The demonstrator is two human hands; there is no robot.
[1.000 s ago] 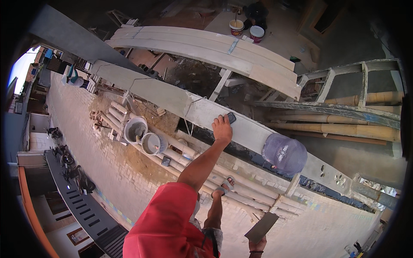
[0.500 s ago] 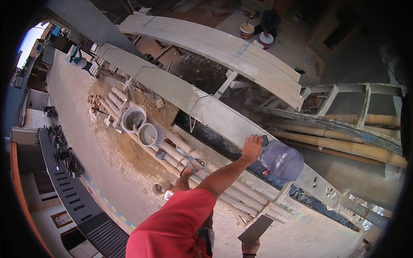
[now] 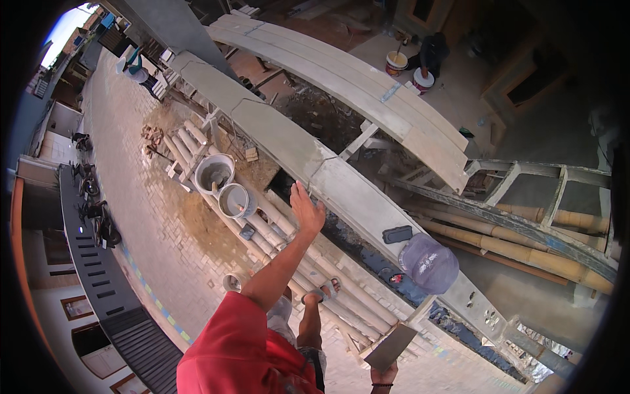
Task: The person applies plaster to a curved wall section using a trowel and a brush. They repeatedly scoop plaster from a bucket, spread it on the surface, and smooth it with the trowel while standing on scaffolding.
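My left hand [image 3: 307,209] is raised with fingers extended beside the long concrete beam [image 3: 331,184], holding nothing. A dark oblong object [image 3: 396,234] lies on the beam, touching or beside a grey-purple cap [image 3: 430,262]. My right hand [image 3: 384,374], low in the picture, grips a dark, flat rectangular trowel or plate [image 3: 390,346]. Left of my left hand, two buckets stand on the bamboo poles [image 3: 275,233]: one grey [image 3: 213,168], one pale [image 3: 233,202]. A small dark object [image 3: 247,231] rests on the same poles. My sandalled foot [image 3: 321,292] is on the poles.
Beyond the beam lie curved boards [image 3: 341,65], an open frame [image 3: 525,190] and a dark trench [image 3: 367,246]. A person in dark clothes [image 3: 433,52] crouches by paint buckets [image 3: 396,60]. Another person [image 3: 136,69] stands along the paved lane [image 3: 125,164], where motorbikes [image 3: 92,217] are parked.
My left hand has let go of the dark object beside the cap and moved up and left, fingers now straightened. My right hand still holds the flat plate. The view has shifted.
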